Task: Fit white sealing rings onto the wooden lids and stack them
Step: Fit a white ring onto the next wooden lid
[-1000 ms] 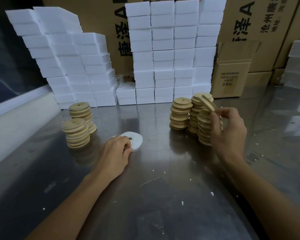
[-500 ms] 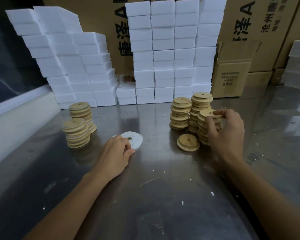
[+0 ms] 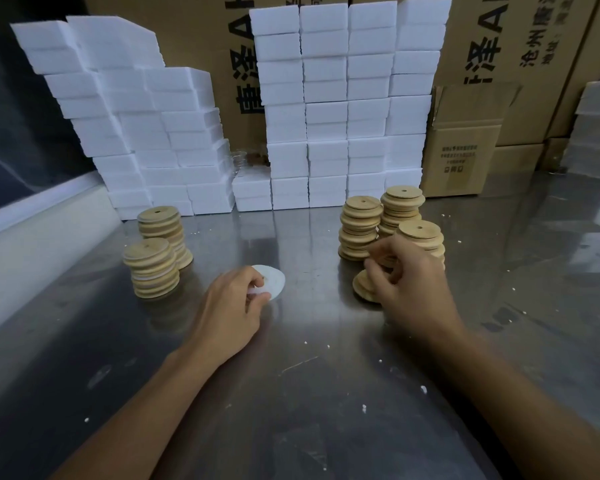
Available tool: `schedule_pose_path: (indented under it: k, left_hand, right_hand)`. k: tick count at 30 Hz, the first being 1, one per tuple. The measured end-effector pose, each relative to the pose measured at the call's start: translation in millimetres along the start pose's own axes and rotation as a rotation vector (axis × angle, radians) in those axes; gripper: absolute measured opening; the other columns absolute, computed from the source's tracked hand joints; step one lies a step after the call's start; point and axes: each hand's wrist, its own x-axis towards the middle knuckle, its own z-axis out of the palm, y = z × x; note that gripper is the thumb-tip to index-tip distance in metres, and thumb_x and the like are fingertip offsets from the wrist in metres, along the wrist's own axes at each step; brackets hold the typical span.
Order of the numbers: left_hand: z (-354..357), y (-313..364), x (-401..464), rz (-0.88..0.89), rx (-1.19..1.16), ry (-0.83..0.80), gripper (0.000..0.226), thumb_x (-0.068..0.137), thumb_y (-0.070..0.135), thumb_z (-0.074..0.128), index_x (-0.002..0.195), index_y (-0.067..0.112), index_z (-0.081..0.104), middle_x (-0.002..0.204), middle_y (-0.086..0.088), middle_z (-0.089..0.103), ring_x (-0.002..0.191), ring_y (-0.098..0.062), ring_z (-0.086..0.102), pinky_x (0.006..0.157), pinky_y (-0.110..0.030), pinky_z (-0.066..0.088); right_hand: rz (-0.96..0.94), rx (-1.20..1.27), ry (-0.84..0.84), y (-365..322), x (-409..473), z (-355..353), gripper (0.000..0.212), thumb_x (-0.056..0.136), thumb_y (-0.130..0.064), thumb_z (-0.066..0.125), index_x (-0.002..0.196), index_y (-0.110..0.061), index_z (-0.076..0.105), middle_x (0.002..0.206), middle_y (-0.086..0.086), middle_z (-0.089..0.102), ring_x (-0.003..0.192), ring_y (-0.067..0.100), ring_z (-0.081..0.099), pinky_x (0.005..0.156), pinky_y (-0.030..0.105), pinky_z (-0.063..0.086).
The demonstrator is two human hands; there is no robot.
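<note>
A small pile of white sealing rings [image 3: 274, 280] lies on the steel table [image 3: 302, 393]. My left hand [image 3: 231, 308] pinches the near edge of a ring there. Three stacks of plain wooden lids [image 3: 361, 226] stand at the right. One loose wooden lid [image 3: 362, 289] lies in front of them, and my right hand [image 3: 411, 284] curls its fingers over its edge, hiding most of it. Two stacks of lids with white rings fitted [image 3: 151, 270] stand at the left.
White foam blocks [image 3: 343, 109] are piled high along the back of the table, with cardboard boxes [image 3: 461, 157] behind and to the right. White crumbs dot the table. A pale ledge [image 3: 32, 244] runs along the left side.
My right hand dropped a lid from the stack onto the table, then came down and left onto that lid. My left hand stayed at the white rings.
</note>
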Motion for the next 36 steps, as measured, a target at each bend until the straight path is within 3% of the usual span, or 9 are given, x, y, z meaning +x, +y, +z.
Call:
schedule_pose_path:
  k: [5,10,13,17,22,25,27,29,36]
  left_hand:
    - [2,-3,0,0.046,-0.006,0.088,0.007,0.083,0.004,0.071,0.081,0.007,0.066,0.082,-0.004,0.069,0.071,-0.019,0.054,0.067,-0.029,0.040]
    - [1,-1,0,0.084,-0.004,0.143,0.003,0.081,0.002,0.074,0.080,0.004,0.072,0.080,-0.007,0.067,0.069,-0.028,0.061,0.067,-0.030,0.044]
    - [-3,1,1,0.083,-0.038,0.223,0.006,0.079,0.003,0.077,0.084,0.005,0.078,0.074,-0.008,0.061,0.062,-0.025,0.058,0.061,-0.032,0.047]
    - [-8,7,-1,0.061,-0.053,0.293,0.012,0.080,0.013,0.079,0.092,0.013,0.080,0.077,-0.003,0.076,0.058,-0.018,0.064,0.060,-0.022,0.048]
    - [-4,17,-1,-0.100,-0.244,0.271,0.009,0.082,0.013,0.076,0.090,0.017,0.078,0.082,0.007,0.076,0.073,-0.003,0.069,0.069,-0.018,0.053]
    - [-3,24,-2,-0.177,-0.429,0.235,0.014,0.082,0.017,0.076,0.093,0.026,0.075,0.084,0.019,0.074,0.080,0.000,0.070,0.073,-0.020,0.055]
    - [-2,30,-1,-0.246,-0.567,0.223,0.011,0.083,0.022,0.076,0.094,0.024,0.075,0.086,0.015,0.074,0.081,-0.003,0.071,0.075,-0.029,0.058]
    - [-1,35,0,-0.323,-0.674,0.216,0.011,0.084,0.023,0.075,0.094,0.020,0.076,0.089,0.003,0.075,0.080,-0.010,0.072,0.072,-0.037,0.060]
    - [-9,50,3,-0.375,-0.993,0.132,0.023,0.093,0.005,0.061,0.108,0.022,0.053,0.091,-0.005,0.077,0.080,-0.025,0.074,0.070,-0.033,0.059]
  right_hand:
    - [0.090,-0.227,-0.388,4,-2,5,0.047,0.086,-0.042,0.066,0.129,-0.027,0.055,0.118,-0.003,0.065,0.108,0.022,0.060,0.084,0.038,0.051]
    - [0.146,-0.423,-0.480,4,0,9,0.042,0.087,-0.051,0.061,0.121,-0.026,0.058,0.115,0.000,0.062,0.105,0.026,0.060,0.081,0.040,0.052]
    - [0.147,-0.401,-0.492,2,0,8,0.045,0.087,-0.053,0.062,0.124,-0.029,0.057,0.117,0.000,0.059,0.103,0.025,0.059,0.082,0.041,0.052]
    - [0.169,-0.375,-0.483,2,-1,8,0.049,0.084,-0.056,0.065,0.126,-0.032,0.056,0.117,-0.001,0.062,0.104,0.023,0.059,0.080,0.037,0.051]
    - [0.261,-0.279,-0.440,2,-2,7,0.069,0.068,-0.062,0.077,0.125,-0.028,0.057,0.116,-0.005,0.065,0.105,0.019,0.061,0.084,0.040,0.053]
    - [0.317,-0.146,-0.398,1,-3,8,0.070,0.060,-0.061,0.083,0.118,-0.028,0.061,0.105,-0.010,0.067,0.086,0.015,0.068,0.078,0.042,0.058]
    - [0.350,-0.025,-0.381,-1,-4,9,0.071,0.056,-0.058,0.086,0.115,-0.028,0.062,0.102,-0.011,0.067,0.080,0.015,0.070,0.074,0.043,0.060]
    - [0.327,0.026,-0.366,-4,-5,11,0.072,0.054,-0.058,0.088,0.115,-0.028,0.063,0.103,-0.014,0.066,0.092,0.012,0.067,0.079,0.039,0.059]
    - [0.174,0.290,-0.329,-20,-11,18,0.073,0.050,-0.060,0.088,0.113,-0.041,0.057,0.108,-0.017,0.068,0.105,-0.001,0.062,0.087,0.023,0.052]
